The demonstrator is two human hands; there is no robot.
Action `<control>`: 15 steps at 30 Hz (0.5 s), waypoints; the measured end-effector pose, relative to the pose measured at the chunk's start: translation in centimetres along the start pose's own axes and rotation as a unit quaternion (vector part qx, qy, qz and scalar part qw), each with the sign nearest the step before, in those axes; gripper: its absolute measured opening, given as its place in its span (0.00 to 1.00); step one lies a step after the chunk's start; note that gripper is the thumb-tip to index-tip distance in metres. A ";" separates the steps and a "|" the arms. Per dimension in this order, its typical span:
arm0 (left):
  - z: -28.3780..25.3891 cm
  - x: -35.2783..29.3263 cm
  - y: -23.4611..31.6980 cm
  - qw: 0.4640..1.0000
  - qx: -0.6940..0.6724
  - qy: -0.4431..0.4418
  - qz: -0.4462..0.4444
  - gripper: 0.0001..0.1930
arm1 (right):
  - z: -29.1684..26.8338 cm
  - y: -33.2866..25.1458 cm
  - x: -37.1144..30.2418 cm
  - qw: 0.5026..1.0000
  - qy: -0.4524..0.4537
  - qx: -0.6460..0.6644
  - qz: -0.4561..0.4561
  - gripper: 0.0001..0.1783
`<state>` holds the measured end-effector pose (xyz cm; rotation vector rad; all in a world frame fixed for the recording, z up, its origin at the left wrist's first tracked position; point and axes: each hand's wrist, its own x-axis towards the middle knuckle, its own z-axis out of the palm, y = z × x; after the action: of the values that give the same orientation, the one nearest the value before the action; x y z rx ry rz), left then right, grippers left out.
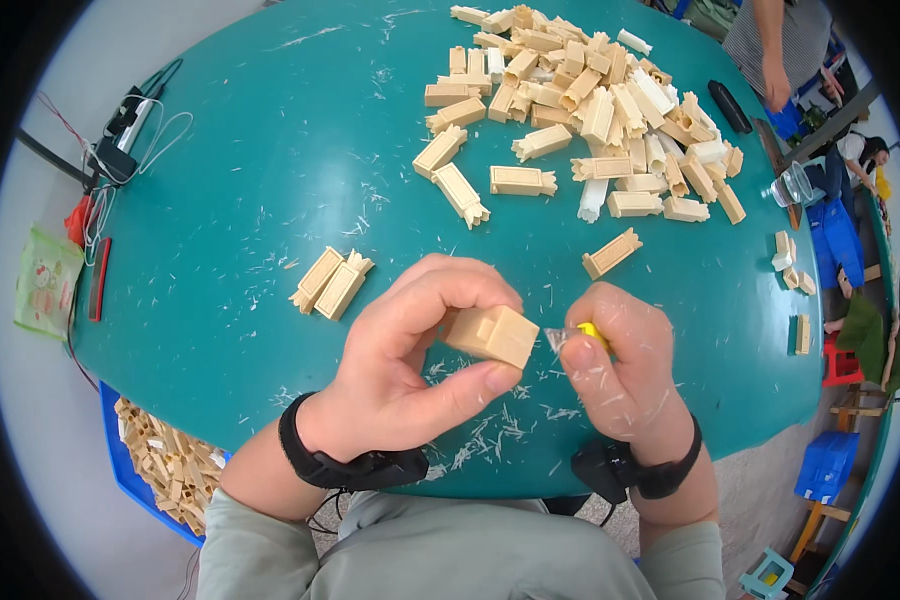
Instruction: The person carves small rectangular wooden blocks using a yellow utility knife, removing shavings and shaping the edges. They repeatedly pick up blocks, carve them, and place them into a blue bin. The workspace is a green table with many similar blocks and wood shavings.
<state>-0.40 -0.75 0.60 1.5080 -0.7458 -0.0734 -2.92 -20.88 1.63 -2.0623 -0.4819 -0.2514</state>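
Observation:
A beige box-shaped plastic piece is gripped between the thumb and fingers of my left hand, its flat end turned to the right. My right hand is closed round a yellow-handled utility knife. The knife's short blade points left, just short of the piece. Pale shavings are scattered on the green table under both hands. Left of my left hand lie two similar beige pieces side by side. One more beige piece lies beyond my right hand.
A big heap of beige and white pieces covers the far right of the table. A glass stands near the right edge. At the left are a power strip and a green bag. A blue bin of pieces sits lower left. Other people are beyond.

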 end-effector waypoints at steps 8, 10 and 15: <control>0.2 0.1 -0.1 0.999 0.044 0.022 0.023 0.16 | 0.4 0.0 0.0 0.999 -0.003 -0.029 -0.028 0.15; 0.1 0.1 -0.2 0.994 0.094 0.024 0.046 0.16 | 0.4 0.0 0.1 0.998 -0.001 -0.049 -0.038 0.15; 0.0 0.2 0.0 0.993 0.103 0.025 0.042 0.15 | 0.3 0.3 0.2 0.994 0.007 -0.088 -0.060 0.16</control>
<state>-0.31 -0.86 0.70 1.6650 -0.7951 0.1077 -2.61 -20.66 1.32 -2.2040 -0.5930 -0.3921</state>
